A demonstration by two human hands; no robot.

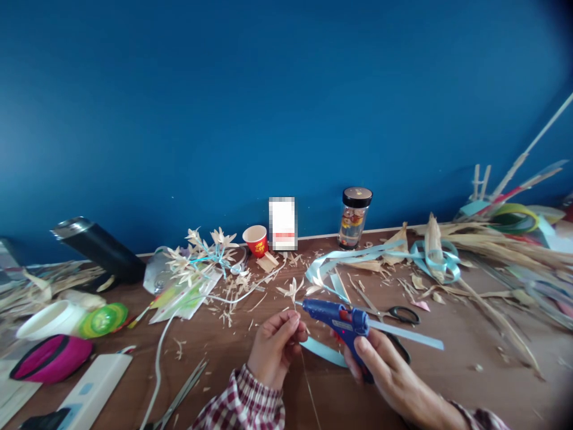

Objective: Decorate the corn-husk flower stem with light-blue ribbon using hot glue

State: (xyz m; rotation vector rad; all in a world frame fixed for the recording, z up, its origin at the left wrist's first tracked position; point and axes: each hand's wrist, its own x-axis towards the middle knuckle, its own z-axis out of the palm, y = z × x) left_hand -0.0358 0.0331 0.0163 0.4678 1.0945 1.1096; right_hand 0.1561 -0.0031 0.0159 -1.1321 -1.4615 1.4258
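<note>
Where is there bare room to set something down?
Mostly bare tabletop: between the right hand and dried husks, and between the white cord and left hand beyond the nearer scissors, with scattered scraps. It's crowded along the blue wall and around the magenta pouch and power strip.

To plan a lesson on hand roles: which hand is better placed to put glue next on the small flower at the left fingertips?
Right, most likely: the right hand grips the glue gun, its nozzle close to the flower, while the left hand pinches the stem.
</note>
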